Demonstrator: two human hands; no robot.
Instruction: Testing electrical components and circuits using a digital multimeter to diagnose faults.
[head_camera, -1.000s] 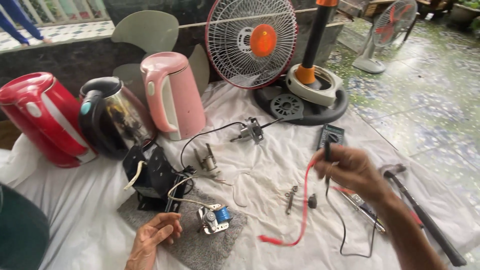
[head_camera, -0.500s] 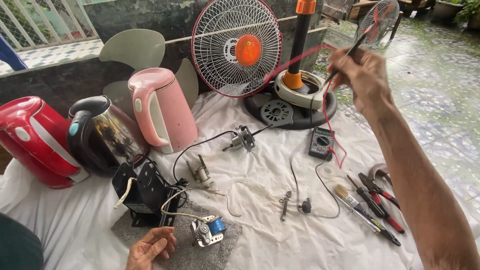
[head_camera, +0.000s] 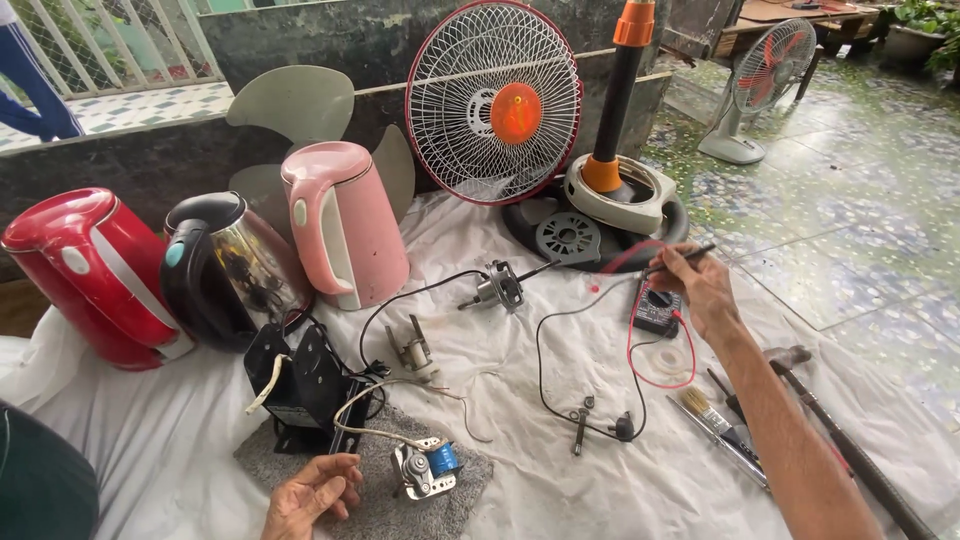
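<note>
My right hand (head_camera: 703, 285) grips a thin black test probe (head_camera: 690, 254), its tip pointing right, just above a small dark multimeter (head_camera: 655, 308) on the white cloth (head_camera: 560, 470). A red lead (head_camera: 640, 350) and a black lead (head_camera: 545, 370) loop from the meter across the cloth. My left hand (head_camera: 312, 492) rests half-curled on a grey mat (head_camera: 460, 505), beside a small motor with a blue coil (head_camera: 427, 468). Whether the left fingers pinch anything is hidden. A black motor housing (head_camera: 305, 390) with wires stands just above that hand.
Red (head_camera: 85, 275), dark glass (head_camera: 225, 270) and pink (head_camera: 345, 225) kettles line the back left. A fan grille (head_camera: 495, 100), grey blades (head_camera: 295, 105) and a fan base with orange pole (head_camera: 620, 190) stand behind. A brush (head_camera: 715, 420) and hammer (head_camera: 845, 445) lie right. Another fan (head_camera: 760, 90) stands on the tiled floor.
My right hand was raised high with the probe and trailing leads; it has come back down to the multimeter. The left hand stays by the small motor.
</note>
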